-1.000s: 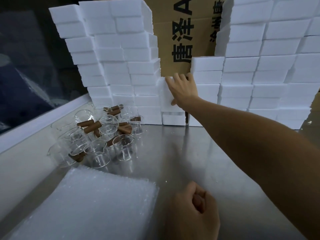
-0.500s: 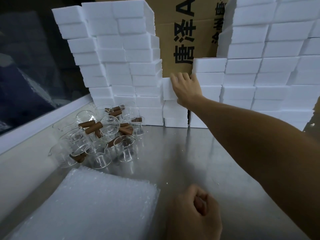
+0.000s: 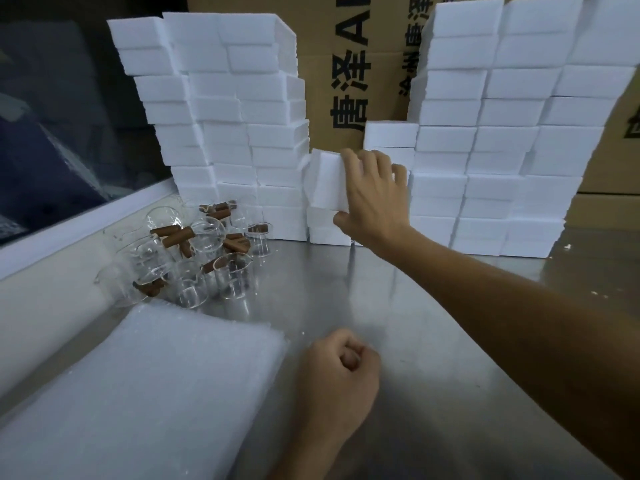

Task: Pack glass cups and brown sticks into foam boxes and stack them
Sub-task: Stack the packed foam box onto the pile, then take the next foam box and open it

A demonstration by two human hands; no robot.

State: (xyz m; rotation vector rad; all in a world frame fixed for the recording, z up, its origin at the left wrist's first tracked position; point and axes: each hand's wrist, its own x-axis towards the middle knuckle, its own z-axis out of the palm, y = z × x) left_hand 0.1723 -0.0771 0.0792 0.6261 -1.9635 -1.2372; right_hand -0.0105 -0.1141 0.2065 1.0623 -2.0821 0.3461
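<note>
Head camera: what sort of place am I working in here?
Most likely a packing bench in a small workshop or warehouse. White foam boxes are stacked high along the back of a steel table, printed cardboard cartons stand behind them, and loose glass cups with brown sticks wait at the left.

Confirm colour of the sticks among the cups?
Brown sticks, lying among clear glass cups; head view shows them.

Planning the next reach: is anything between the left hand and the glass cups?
Nothing visible does. The left hand rests fisted on bare steel table; the glass cups stand ahead-left, past the foam sheet's corner.
</note>
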